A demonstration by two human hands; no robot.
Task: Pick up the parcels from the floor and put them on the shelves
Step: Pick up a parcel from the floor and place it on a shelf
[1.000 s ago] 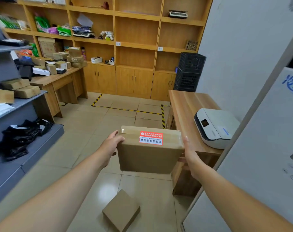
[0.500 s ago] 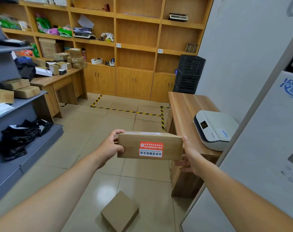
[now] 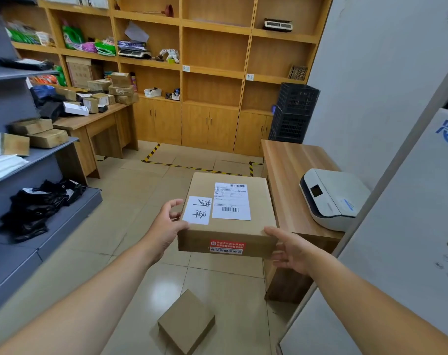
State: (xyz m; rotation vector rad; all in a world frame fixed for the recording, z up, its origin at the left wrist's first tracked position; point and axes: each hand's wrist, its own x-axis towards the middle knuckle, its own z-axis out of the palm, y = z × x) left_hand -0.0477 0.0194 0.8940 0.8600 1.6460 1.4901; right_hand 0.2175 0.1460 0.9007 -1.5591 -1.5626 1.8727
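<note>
Both hands [image 3: 166,226] grip labelled parcel [image 3: 228,216] w/ 2nd parcel [image 3: 187,321] on floor.

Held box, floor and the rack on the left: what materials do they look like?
Box: brown cardboard, matte, with paper labels stuck on top. Floor: beige tiles, probably glazed ceramic; grout lines show and the lamp glare reflects off them. Rack: grey shelves with thin edges, likely painted metal, though painted board can't be ruled out.
</note>
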